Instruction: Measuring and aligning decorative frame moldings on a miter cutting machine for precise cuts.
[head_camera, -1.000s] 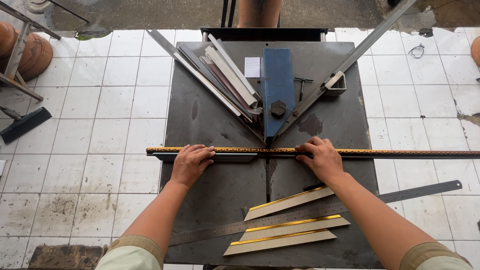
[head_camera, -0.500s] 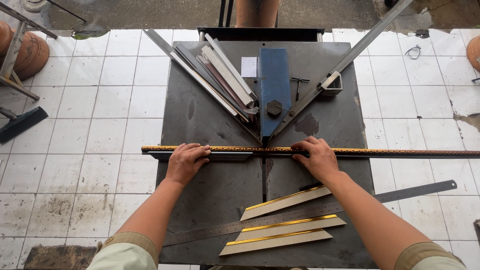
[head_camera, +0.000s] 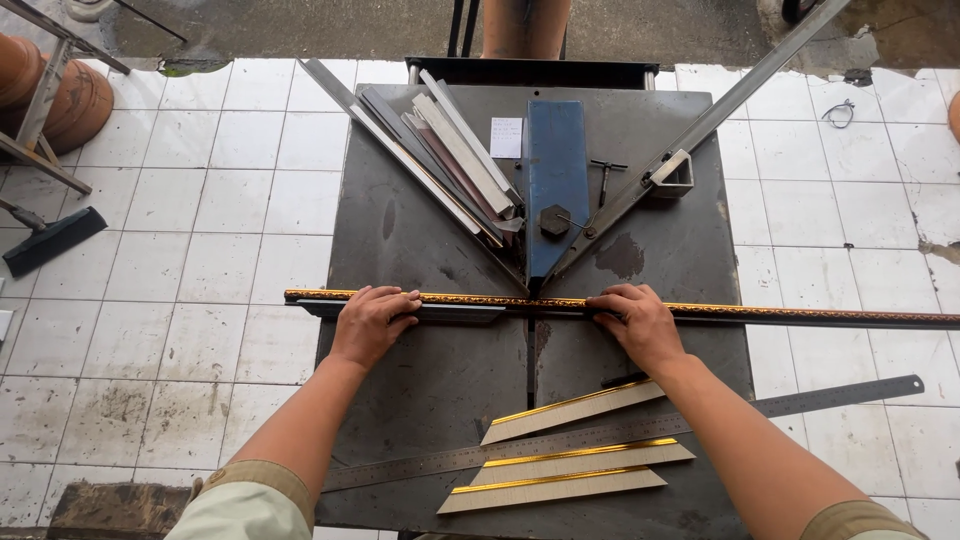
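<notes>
Both hands press a long gilt frame moulding (head_camera: 760, 314) flat across the dark steel work table (head_camera: 400, 230), just in front of the tip of the V-shaped fence. Left hand (head_camera: 372, 322) lies palm-down with fingers curled over the strip's top edge near its left end; right hand (head_camera: 632, 320) does the same just right of the centre slot. Neither hand wraps fully round it — fingers half closed, hooked over and bearing down, apparently to keep the strip steady against the guide. The moulding runs crosswise and overhangs the table far to the right.

The blue blade housing (head_camera: 556, 180) sits upright in the middle of the V, its point aimed at the strip between the two hands. Grey fence bars (head_camera: 720, 112) spread away on each side, apparently set for angled cuts. A bundle of spare grey and pale strips (head_camera: 450, 160) leans along the left fence — parked out of the cutting line.

Near the person, three cut pieces (head_camera: 570, 465) with gold edges and slanted ends lie side by side, with a long steel ruler (head_camera: 840, 397) lying slantwise among them.

A small white paper label (head_camera: 506, 138), rectangular, sits flat on the table left of the blue housing; print too small to make out. White tiled floor (head_camera: 200, 200) around, a black brush head (head_camera: 50, 240) at far left.
</notes>
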